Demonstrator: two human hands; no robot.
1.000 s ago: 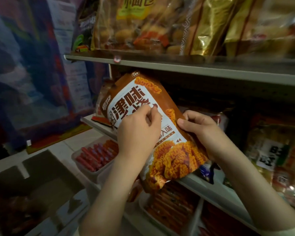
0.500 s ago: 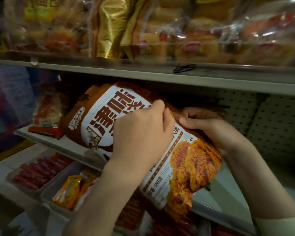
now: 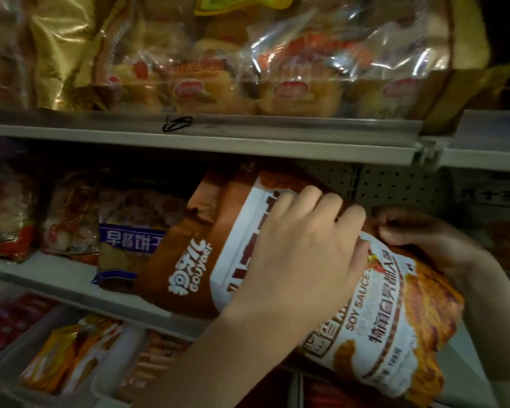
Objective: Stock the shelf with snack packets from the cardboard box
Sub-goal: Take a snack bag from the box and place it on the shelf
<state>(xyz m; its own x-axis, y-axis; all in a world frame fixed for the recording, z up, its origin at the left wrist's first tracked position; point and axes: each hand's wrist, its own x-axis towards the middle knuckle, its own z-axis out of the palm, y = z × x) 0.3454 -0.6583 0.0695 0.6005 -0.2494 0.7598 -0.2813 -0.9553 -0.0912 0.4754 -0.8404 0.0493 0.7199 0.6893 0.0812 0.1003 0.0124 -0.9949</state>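
- Brown-and-white snack packet (image 3: 277,260) sits tilted on the middle shelf (image 3: 56,278); long axis runs upper left to lower right, top end back under the upper shelf (image 3: 218,136), bottom end hanging over the front edge.
- Left hand (image 3: 301,254) lies on the packet's face, fingers curled over its upper edge, gripping it.
- Right hand (image 3: 424,240) clasps the packet's right edge, thumb on top.
- Blue-label packet (image 3: 130,240) stands just to its left, touching.
- Pegboard back wall (image 3: 395,184) behind.
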